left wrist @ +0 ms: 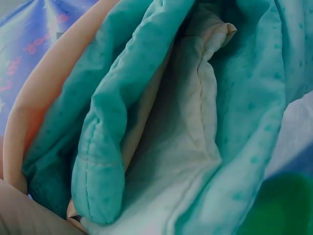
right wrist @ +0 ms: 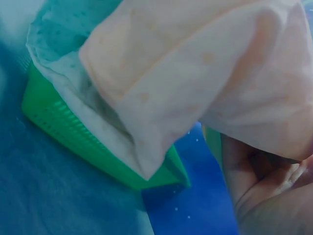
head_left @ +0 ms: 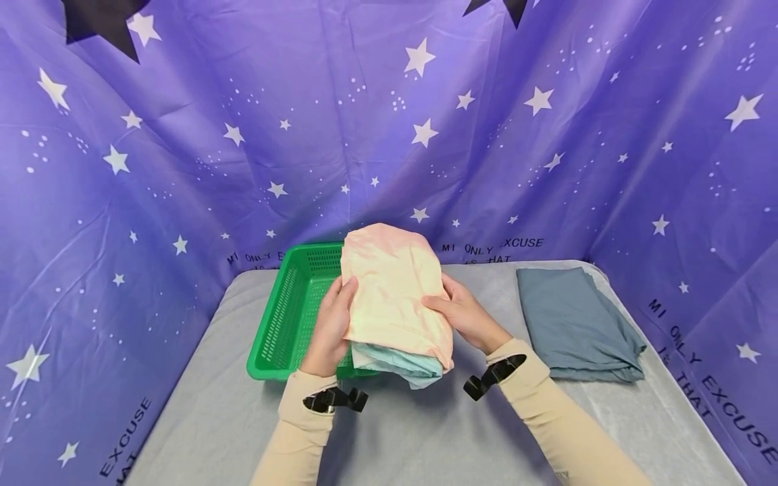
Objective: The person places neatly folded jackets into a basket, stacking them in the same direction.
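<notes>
A folded bundle of cloth (head_left: 395,290), peach on the outside with teal layers showing at its lower edge, is held up over the table in the head view. My left hand (head_left: 331,327) grips its left side, thumb on the front face. On the opposite side my right hand (head_left: 467,312) pinches the edge, its thumb lying over the peach face. Close up in the left wrist view, teal dotted folds (left wrist: 105,132) alternate with pale and peach layers. Part of the right hand (right wrist: 274,196) appears below the peach cloth (right wrist: 195,73) in the right wrist view. The fingers behind the bundle are hidden.
Behind and left of the bundle, a green perforated plastic basket (head_left: 261,361) stands on the grey-covered table (head_left: 389,439). A folded grey-blue cloth (head_left: 577,324) lies at the right. Purple star-patterned curtains (head_left: 340,135) enclose the back and sides.
</notes>
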